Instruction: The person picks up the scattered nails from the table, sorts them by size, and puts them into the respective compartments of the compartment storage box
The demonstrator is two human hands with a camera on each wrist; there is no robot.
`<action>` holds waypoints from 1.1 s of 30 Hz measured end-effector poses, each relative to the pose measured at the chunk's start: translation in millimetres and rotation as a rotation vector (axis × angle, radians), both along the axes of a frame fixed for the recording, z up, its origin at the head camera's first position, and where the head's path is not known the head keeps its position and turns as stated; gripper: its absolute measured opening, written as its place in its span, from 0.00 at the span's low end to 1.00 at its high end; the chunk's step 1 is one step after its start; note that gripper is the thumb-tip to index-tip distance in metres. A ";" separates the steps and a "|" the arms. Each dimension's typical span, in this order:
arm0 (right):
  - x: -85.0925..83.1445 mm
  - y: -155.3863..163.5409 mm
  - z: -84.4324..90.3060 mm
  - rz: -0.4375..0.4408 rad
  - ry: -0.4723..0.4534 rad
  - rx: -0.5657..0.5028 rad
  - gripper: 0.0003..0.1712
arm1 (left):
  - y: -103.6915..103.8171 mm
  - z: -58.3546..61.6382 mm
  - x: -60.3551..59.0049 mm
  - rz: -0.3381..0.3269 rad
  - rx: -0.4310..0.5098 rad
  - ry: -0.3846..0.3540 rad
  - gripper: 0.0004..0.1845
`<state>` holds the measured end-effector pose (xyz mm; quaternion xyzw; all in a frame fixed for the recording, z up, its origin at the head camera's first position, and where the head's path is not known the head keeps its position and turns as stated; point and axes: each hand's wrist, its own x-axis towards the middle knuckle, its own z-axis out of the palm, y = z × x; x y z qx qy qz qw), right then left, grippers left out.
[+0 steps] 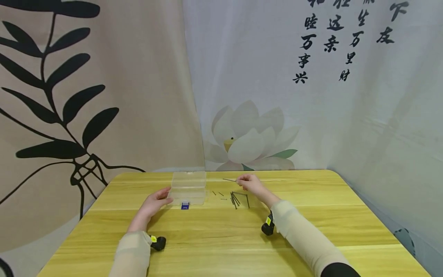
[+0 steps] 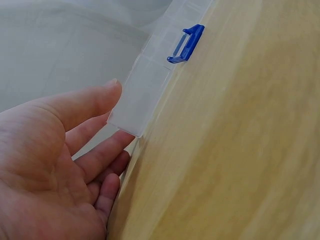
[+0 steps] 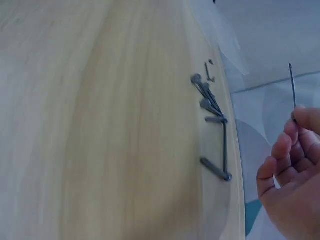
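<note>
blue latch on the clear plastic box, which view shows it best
The left wrist view: the small blue plastic latch appears large and sharp on the edge of the clear plastic box, beyond the left hand. The head view shows it only as a tiny blue spot; the right wrist view misses it.

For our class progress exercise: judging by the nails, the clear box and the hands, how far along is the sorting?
Done: nothing shows inside the clear box from these views.
In hand: the right hand pinches one long nail above the table; the left hand rests open against the box's side.
Left: a pile of nails and a few small ones lie beside the box.
</note>
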<state>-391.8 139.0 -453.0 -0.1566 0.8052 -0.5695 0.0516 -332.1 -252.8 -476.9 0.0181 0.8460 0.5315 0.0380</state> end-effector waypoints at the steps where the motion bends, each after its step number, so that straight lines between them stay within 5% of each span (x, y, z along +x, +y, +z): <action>1: -0.2 -3.2 -0.7 0.005 -0.001 0.006 0.12 | 0.0 0.6 0.5 -0.003 -0.004 0.003 0.32; 24: -10.2 -71.0 6.9 0.017 0.104 0.059 0.13 | -3.7 -1.1 1.8 0.004 0.025 0.008 0.31; 33: -8.5 -87.3 5.3 0.026 0.065 0.020 0.10 | -1.7 -2.0 0.8 0.014 0.015 0.024 0.31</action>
